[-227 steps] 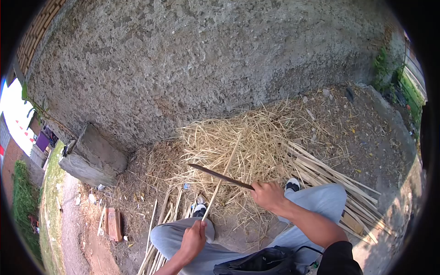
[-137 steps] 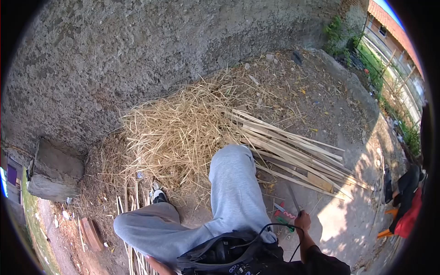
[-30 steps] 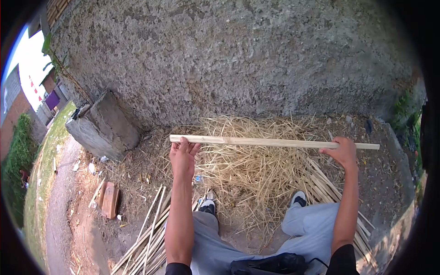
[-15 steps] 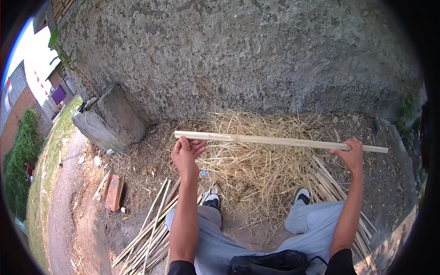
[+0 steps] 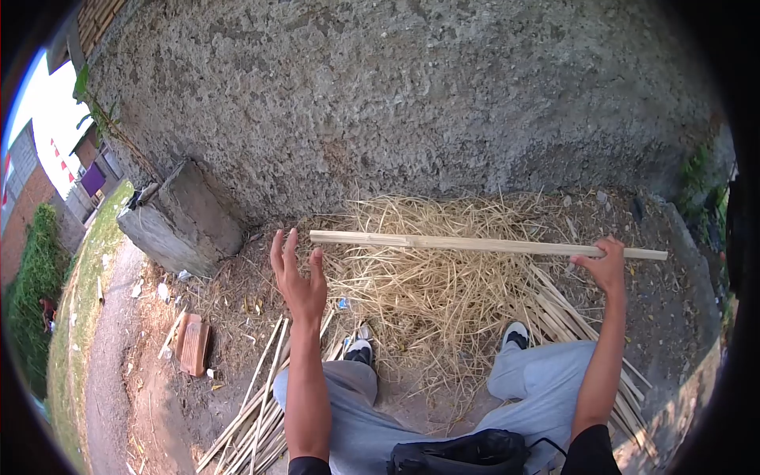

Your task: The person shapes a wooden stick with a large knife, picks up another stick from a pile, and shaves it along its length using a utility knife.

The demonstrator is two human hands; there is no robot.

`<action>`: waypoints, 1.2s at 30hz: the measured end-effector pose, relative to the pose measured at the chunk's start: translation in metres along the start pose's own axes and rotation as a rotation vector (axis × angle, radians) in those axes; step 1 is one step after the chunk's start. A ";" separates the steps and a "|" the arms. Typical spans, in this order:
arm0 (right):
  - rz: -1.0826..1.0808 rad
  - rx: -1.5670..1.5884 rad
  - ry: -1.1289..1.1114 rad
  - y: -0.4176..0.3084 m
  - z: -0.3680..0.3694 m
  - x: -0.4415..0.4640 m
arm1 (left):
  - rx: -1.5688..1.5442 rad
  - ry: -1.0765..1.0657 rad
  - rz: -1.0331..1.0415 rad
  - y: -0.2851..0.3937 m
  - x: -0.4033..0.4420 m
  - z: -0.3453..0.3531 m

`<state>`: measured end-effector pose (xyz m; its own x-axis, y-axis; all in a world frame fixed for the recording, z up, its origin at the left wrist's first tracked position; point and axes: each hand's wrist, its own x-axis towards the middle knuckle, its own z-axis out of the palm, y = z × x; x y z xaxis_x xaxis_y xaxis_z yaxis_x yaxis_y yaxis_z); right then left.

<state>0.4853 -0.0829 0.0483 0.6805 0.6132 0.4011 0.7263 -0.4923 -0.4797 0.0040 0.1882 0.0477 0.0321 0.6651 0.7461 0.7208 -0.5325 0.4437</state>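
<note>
A long, pale bamboo strip [image 5: 459, 243] is held level in front of me, above the pile of shavings. My right hand [image 5: 606, 265] grips it near its right end, thumb on one side and fingers round the other. Just off the strip's left end, my left hand [image 5: 301, 277] is raised with its fingers apart and holds nothing. Below the strip lies a loose heap of thin, straw-coloured shavings [image 5: 427, 293], between and beyond my feet.
Split bamboo strips [image 5: 253, 427] are bundled on the ground by my left leg, and more strips [image 5: 570, 313] lie by my right leg. A rough grey wall [image 5: 412, 103] rises ahead. A concrete block [image 5: 186, 218] and a reddish tile [image 5: 192, 344] are on the left.
My left hand has let go of the strip's left end, moved slightly left and spread its fingers. The right hand keeps its hold, and the strip stays nearly in place.
</note>
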 end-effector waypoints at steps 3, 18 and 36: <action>-0.071 0.068 0.015 -0.001 0.008 0.001 | -0.114 0.015 0.201 0.015 0.002 0.003; -0.104 0.037 0.002 0.004 -0.003 0.000 | -0.392 -0.119 -0.539 -0.003 -0.004 0.009; -0.157 0.109 0.010 0.023 -0.009 -0.013 | -0.401 -0.269 0.268 0.034 -0.054 0.004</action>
<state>0.4944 -0.1079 0.0390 0.5608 0.6706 0.4856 0.8094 -0.3206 -0.4920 0.0298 0.1366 0.0206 0.3919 0.5613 0.7290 0.3442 -0.8243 0.4496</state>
